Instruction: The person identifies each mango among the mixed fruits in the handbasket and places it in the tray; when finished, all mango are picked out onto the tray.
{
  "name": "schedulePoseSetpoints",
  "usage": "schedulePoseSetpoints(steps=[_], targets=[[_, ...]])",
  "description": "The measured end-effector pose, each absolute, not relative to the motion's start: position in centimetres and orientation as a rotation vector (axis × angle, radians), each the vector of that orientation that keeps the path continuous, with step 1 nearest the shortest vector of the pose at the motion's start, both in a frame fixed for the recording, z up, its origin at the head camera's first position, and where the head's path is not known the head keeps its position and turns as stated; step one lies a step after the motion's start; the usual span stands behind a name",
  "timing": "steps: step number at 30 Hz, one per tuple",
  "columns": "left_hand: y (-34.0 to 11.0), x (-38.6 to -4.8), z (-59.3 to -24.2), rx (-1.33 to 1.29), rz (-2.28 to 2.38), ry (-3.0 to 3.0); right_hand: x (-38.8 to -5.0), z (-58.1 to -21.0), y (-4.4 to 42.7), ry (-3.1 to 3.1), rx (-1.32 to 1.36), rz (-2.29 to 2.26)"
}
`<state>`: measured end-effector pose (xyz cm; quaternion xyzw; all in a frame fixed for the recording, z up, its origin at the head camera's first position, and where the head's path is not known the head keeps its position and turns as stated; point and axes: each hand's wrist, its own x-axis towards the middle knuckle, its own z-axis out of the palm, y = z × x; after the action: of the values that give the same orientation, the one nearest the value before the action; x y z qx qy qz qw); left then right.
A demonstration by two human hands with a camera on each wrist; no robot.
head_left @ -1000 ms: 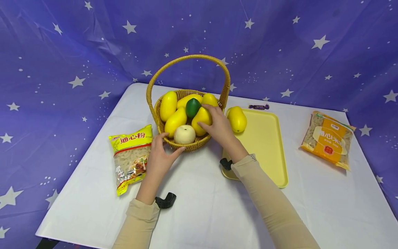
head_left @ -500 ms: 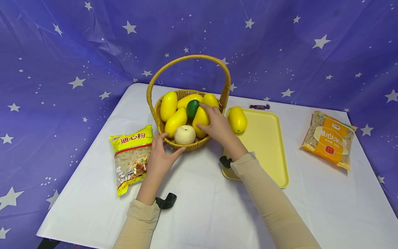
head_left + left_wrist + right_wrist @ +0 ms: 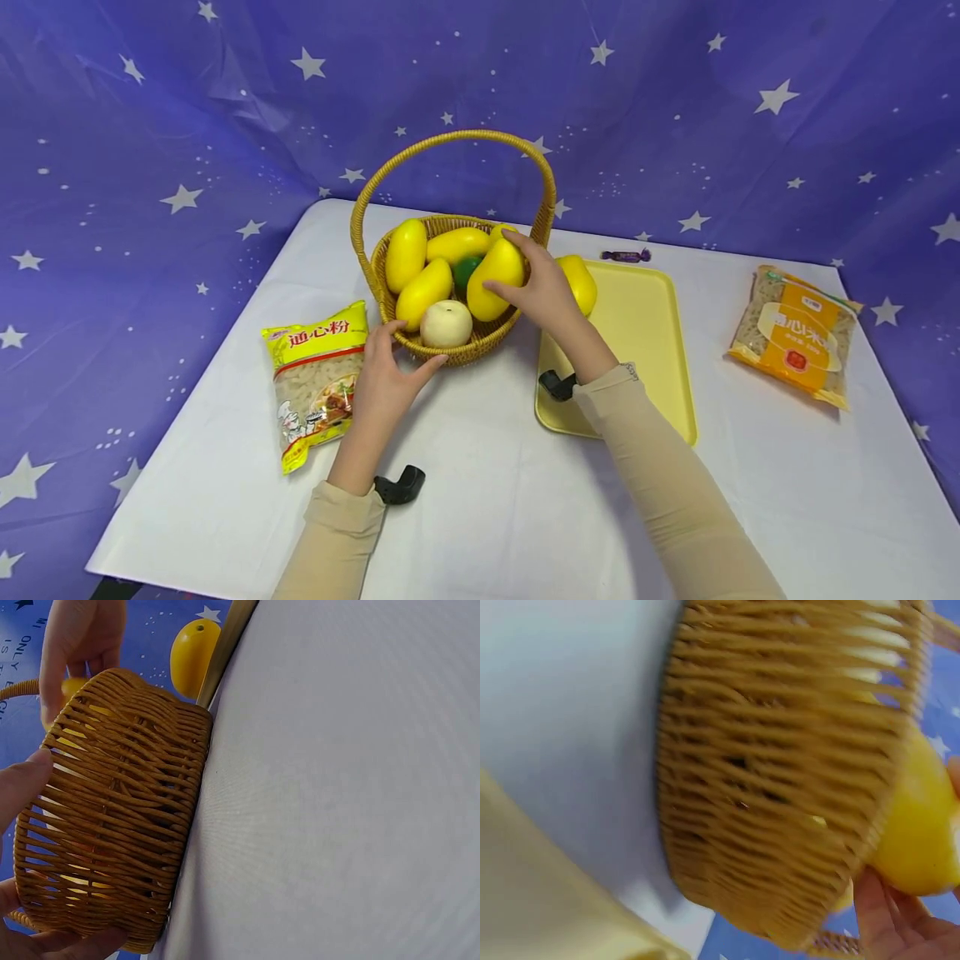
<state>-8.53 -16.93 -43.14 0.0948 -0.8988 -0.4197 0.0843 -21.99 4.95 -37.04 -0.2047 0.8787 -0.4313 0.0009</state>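
Note:
In the head view my right hand (image 3: 546,287) grips a yellow mango (image 3: 495,281) at the right side of the wicker basket (image 3: 470,353). In the right wrist view that mango (image 3: 919,821) shows above the rim, with fingers beneath it. My left hand (image 3: 386,385) holds the basket's near left side. The left wrist view has its thumb at the rim and its fingers against the woven wall (image 3: 112,802). Several other yellow mangoes, a pale round fruit (image 3: 446,324) and a partly hidden dark green fruit (image 3: 465,272) lie inside the basket.
Right of the basket lies a yellow tray (image 3: 637,358) with another mango (image 3: 580,285) at its far left corner. Behind it is a purple-wrapped candy (image 3: 626,257). Bags of pasta lie left (image 3: 318,383) and right (image 3: 793,337). The basket's tall handle (image 3: 457,135) arches overhead.
My right hand has raised the mango from among the fruit and shifted slightly up and right. The green fruit now sits lower, partly behind that mango. My left hand stays put.

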Motion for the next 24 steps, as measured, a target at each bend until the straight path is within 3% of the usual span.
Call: schedulePoseSetpoints(steps=[12,18,24], targets=[[-17.0,-8.6,-43.0,0.291,-1.253,-2.686,-21.1,-33.5,11.5,2.593,-0.613,-1.5],[-16.9,-8.7,-43.0,0.29,-1.26,-2.688,-22.0,-34.4,17.5,2.467,-0.635,-1.569],[-16.8,-8.5,-43.2,0.286,-1.268,-2.675,-24.4,-37.0,23.2,2.45,-0.362,-1.524]])
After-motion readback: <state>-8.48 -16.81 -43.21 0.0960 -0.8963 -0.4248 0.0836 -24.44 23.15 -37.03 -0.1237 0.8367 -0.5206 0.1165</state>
